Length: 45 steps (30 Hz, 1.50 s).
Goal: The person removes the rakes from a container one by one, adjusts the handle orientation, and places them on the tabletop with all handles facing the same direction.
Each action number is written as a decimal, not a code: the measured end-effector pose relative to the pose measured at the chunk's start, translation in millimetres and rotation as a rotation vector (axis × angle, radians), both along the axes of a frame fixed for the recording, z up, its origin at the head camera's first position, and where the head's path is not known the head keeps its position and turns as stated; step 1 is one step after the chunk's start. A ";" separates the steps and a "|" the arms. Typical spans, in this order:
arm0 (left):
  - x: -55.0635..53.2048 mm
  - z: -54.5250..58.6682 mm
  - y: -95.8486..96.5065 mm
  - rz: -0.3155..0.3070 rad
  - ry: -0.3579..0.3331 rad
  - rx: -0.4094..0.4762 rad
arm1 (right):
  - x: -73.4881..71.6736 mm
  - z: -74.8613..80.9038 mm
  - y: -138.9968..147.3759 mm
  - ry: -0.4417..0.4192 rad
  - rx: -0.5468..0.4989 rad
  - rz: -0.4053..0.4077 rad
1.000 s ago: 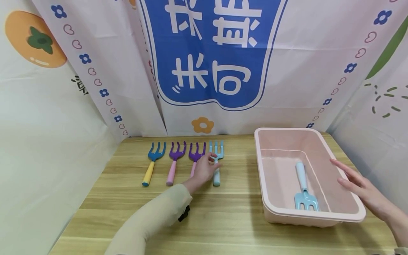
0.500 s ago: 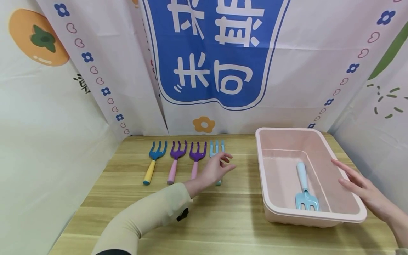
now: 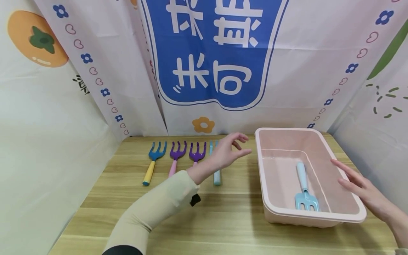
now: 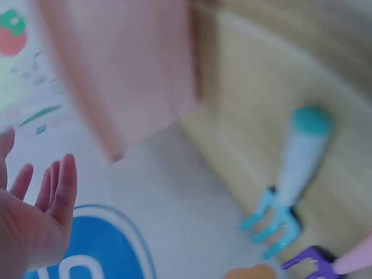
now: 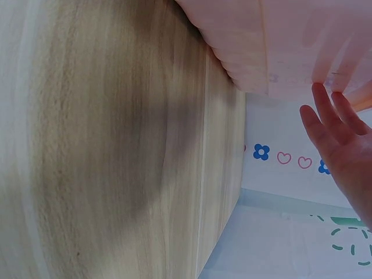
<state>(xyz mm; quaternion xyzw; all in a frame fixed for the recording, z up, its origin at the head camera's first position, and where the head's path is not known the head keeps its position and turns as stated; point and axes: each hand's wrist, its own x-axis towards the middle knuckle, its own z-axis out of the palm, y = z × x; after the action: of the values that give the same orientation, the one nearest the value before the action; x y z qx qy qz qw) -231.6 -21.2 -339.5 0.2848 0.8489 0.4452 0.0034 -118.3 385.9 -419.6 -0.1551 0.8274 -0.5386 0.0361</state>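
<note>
My left hand [image 3: 228, 150] is held above the table with its fingers loosely bent and nothing between them. Under it lies a light blue hand fork [image 3: 217, 178], partly hidden by the hand; the left wrist view shows its tines and pale handle [image 4: 302, 163]. On the right, the fingers of my right hand [image 3: 366, 191] rest on the side rim of a pink plastic bin [image 3: 262, 177]. Straight fingertips touch the bin's outer wall in the right wrist view. Inside the bin lies another light blue hand fork [image 3: 304, 187], tines toward me.
Left of the light blue fork lie two purple hand forks with pink handles, one in the middle [image 3: 197, 154] and one farther left [image 3: 177, 153]. Beyond them is a blue fork with a yellow handle [image 3: 149, 171]. Printed cloth [image 3: 287, 88] hangs behind the wooden table [image 3: 223, 226].
My left hand has risen off the light blue fork and moved right toward the bin, holding nothing. The fork stays on the table. My right hand stays at the bin's rim.
</note>
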 end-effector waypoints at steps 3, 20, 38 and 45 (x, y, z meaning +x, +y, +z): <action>-6.7 15.0 6.4 -0.052 0.009 -0.005 | 1.0 -0.8 0.3 -0.005 0.003 -0.006; -32.2 29.7 74.4 -0.435 0.018 -0.290 | 4.9 -5.8 1.6 -0.025 -0.021 -0.014; -46.9 3.4 124.1 -0.618 -0.219 -0.344 | -0.8 3.3 -2.5 0.038 0.043 -0.034; -43.0 -13.4 146.1 -0.660 -0.278 -0.389 | -2.6 -0.1 0.6 0.035 0.019 -0.027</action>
<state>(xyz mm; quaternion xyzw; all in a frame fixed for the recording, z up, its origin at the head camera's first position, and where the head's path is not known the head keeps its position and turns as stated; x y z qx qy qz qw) -274.6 124.9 -352.8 0.4731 0.7718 0.2856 0.3146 -120.9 386.5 -419.8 -0.1530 0.8351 -0.5282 0.0159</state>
